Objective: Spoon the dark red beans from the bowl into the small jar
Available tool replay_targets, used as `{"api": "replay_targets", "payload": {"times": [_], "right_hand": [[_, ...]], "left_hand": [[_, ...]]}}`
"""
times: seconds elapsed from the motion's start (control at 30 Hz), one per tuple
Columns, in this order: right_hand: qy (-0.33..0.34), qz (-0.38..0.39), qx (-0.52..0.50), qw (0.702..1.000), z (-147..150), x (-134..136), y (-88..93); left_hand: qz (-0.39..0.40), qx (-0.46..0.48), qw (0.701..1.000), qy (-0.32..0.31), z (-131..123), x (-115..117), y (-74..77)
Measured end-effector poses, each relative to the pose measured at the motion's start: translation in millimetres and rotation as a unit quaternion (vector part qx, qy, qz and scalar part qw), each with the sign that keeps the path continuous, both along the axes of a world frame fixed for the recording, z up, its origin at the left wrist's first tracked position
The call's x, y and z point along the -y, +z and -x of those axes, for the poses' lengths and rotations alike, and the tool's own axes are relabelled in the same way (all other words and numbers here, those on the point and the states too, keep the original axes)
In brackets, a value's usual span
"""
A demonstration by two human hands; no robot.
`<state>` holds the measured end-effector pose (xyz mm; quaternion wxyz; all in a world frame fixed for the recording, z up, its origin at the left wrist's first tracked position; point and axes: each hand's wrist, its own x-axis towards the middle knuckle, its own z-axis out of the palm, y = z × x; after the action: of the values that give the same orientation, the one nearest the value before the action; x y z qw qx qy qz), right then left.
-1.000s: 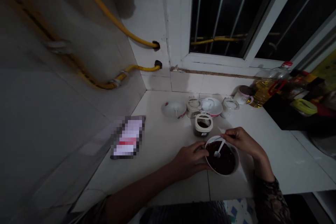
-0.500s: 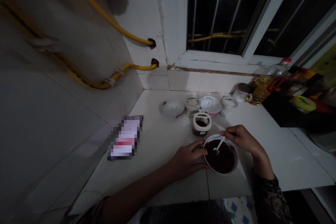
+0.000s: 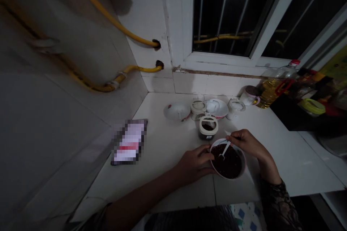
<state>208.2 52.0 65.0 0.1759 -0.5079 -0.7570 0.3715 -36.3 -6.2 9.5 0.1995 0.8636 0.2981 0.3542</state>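
A white bowl [image 3: 242, 173] with a pinkish rim stands near the counter's front edge, holding a dark reddish-brown mass [image 3: 229, 164]. My left hand [image 3: 193, 162] grips the bowl's left side, thumb at the rim and fingers along the outer wall. Between the thumb and fingers of my right hand [image 3: 245, 142] is a small white plastic spoon [image 3: 225, 149], its tip in the dark contents. Just behind the bowl sits a clear jar [image 3: 208, 128] with a white-framed lid and dark contents inside.
Farther back are a white bowl [image 3: 177, 111], a jar [image 3: 198, 109], another bowl [image 3: 222, 108], a further jar [image 3: 235, 109] and a lidded mug [image 3: 249, 95]. An oil bottle [image 3: 268, 92] and a black rack [image 3: 287, 113] stand right. A blurred phone-like object [image 3: 129, 142] lies left.
The spoon has shifted slightly left in the bowl, and my right hand has moved a little left with it. My left hand stays on the bowl.
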Motion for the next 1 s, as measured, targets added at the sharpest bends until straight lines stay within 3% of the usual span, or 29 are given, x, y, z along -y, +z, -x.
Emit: {"api": "replay_targets", "payload": {"times": [0.37, 1.0], "right_hand": [[-0.089, 0.017, -0.051, 0.995, -3.5, -4.1, 12.6], [-0.113, 0.036, -0.051, 0.992, -3.5, -8.8, 3.4]], "left_hand": [[-0.003, 0.007, 1.000, -0.005, 0.9, -0.4, 2.0], [-0.008, 0.011, 1.000, -0.007, -0.1, 0.0, 3.3]]}}
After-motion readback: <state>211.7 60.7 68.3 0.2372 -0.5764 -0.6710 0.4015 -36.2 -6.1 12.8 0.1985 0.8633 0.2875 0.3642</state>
